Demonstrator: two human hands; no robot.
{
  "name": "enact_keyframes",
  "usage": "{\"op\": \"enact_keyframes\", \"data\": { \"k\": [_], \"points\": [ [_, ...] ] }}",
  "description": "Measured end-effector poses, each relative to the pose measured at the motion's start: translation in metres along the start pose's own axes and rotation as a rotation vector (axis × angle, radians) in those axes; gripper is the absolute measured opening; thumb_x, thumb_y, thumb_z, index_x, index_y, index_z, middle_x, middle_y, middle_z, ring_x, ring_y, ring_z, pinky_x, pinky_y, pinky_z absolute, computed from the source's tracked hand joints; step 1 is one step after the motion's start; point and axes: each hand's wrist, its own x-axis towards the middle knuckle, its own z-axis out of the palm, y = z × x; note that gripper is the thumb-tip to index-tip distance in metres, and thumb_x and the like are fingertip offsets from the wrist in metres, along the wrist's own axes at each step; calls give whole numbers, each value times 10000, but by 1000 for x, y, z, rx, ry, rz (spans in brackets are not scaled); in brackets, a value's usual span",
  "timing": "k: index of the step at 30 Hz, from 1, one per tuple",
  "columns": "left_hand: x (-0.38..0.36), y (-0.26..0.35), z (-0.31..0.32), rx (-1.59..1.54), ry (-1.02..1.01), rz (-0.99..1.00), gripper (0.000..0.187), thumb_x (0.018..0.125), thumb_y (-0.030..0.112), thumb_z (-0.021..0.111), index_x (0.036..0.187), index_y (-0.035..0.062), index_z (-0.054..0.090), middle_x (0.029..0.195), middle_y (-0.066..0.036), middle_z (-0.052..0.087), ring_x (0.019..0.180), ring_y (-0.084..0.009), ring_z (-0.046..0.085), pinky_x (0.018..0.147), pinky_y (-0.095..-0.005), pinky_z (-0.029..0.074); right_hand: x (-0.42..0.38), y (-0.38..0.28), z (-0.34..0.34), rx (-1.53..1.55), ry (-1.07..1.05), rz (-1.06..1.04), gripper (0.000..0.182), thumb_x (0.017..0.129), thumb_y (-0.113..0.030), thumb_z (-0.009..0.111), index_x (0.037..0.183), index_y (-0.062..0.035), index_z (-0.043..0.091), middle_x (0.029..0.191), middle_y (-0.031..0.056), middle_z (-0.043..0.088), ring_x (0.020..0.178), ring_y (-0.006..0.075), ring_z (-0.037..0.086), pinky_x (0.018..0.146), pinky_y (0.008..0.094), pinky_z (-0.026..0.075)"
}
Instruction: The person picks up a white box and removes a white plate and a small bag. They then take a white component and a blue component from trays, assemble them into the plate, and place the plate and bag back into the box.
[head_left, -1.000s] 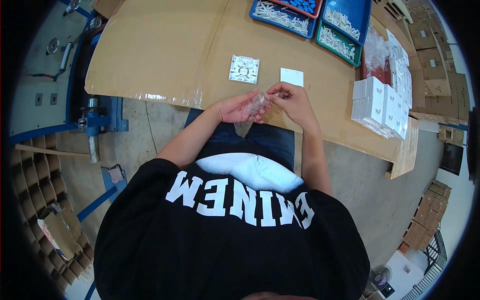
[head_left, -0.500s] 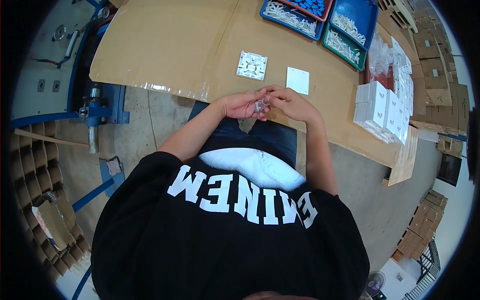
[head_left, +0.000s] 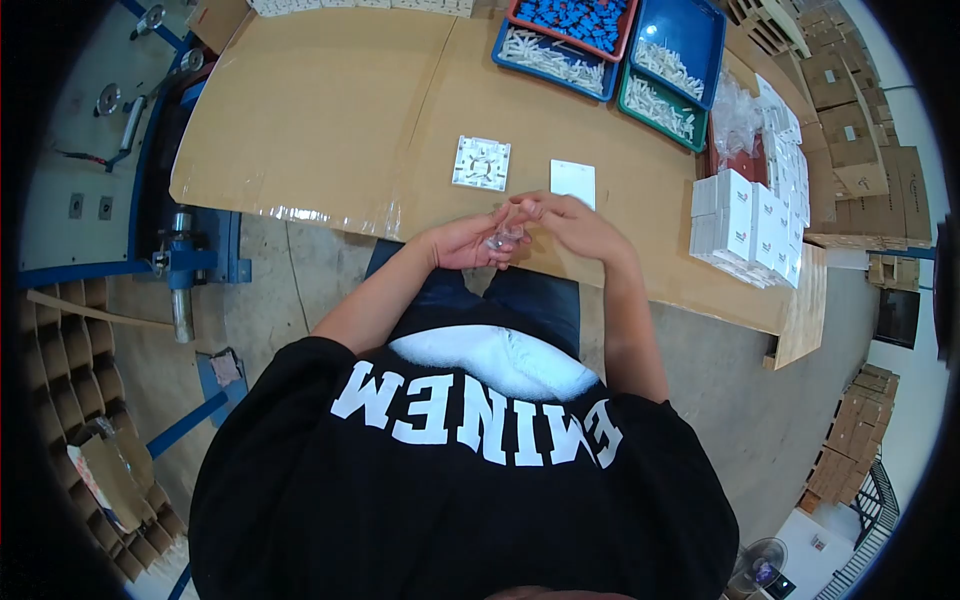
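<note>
My left hand (head_left: 462, 243) is turned palm up over the table's front edge, its fingers curled round a small clear plastic bag (head_left: 503, 239). What the bag contains is too small to make out. The fingers of my right hand (head_left: 575, 224) are pinched together against my left fingertips, above the bag; anything between them is hidden. Beyond my hands a square white plastic base (head_left: 481, 163) lies with its moulded inner side up. A flat white cover plate (head_left: 573, 183) rests to its right, just past my right hand.
Cardboard covers the table (head_left: 310, 120). At the back right stand a red tray (head_left: 575, 22) of blue parts, a blue tray (head_left: 553, 64), another blue tray (head_left: 683, 45) and a green tray (head_left: 657, 108) with white pieces. White boxes (head_left: 745, 225) are stacked at right.
The camera view has shifted, so the table and trays sit lower and further left. My right hand has drawn slightly up from the left palm, and more of the clear bag shows.
</note>
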Motion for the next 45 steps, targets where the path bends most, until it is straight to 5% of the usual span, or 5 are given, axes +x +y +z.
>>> {"op": "enact_keyframes", "data": {
  "k": [10,21,36,38,45],
  "points": [
    [0,11,25,-84,83,-45,656,1101,516,332,1462,-11,479,960,-24,596,790,-171,522,778,-310,454,118,26,-165,-425,715,-165,205,914,-43,591,1053,-4,737,958,137,765,882,256,735,811,354,560],
    [0,14,27,-67,64,-82,654,1114,516,288,1472,7,488,961,-2,571,827,-146,518,843,-307,457,174,20,-199,-873,581,13,255,853,16,552,1014,-27,744,1012,260,716,997,409,693,879,483,537],
    [5,15,22,-113,55,-112,678,1100,552,307,1455,9,501,984,-22,581,865,-167,537,866,-325,461,193,24,-197,-962,443,-145,284,868,17,572,1060,-35,776,1019,201,750,964,357,716,875,416,555],
    [5,15,20,-116,63,-117,677,1101,553,299,1461,16,499,990,-24,587,867,-168,535,869,-324,460,192,15,-201,-789,314,110,254,856,11,618,1043,-46,780,967,164,763,914,305,728,830,399,563],
    [2,19,31,-52,82,-124,659,1110,531,291,1482,23,487,971,8,536,795,-123,467,877,-310,448,199,29,-218,-705,352,92,172,809,53,661,949,-7,741,884,132,754,842,218,718,736,345,559]
  ]
}}
